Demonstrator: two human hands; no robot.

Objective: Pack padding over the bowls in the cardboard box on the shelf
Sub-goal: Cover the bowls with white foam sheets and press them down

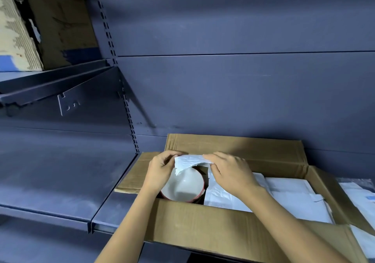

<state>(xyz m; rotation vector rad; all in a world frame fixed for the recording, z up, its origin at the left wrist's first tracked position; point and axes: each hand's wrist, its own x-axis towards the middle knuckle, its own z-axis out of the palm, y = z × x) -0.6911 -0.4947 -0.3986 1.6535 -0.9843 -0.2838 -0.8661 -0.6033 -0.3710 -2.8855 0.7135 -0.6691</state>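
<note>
An open cardboard box stands on the dark shelf with its flaps spread. In its left end sits a bowl, white inside with a red outer rim. Both my hands hold a piece of white padding just above the bowl. My left hand pinches its left edge and my right hand pinches its right edge. White padding sheets cover the rest of the box's inside, so anything under them is hidden.
More white packing material lies outside the box at the right edge. The shelf surface stretches left of the box. A higher shelf bracket juts out at upper left, with old cardboard stacked on it.
</note>
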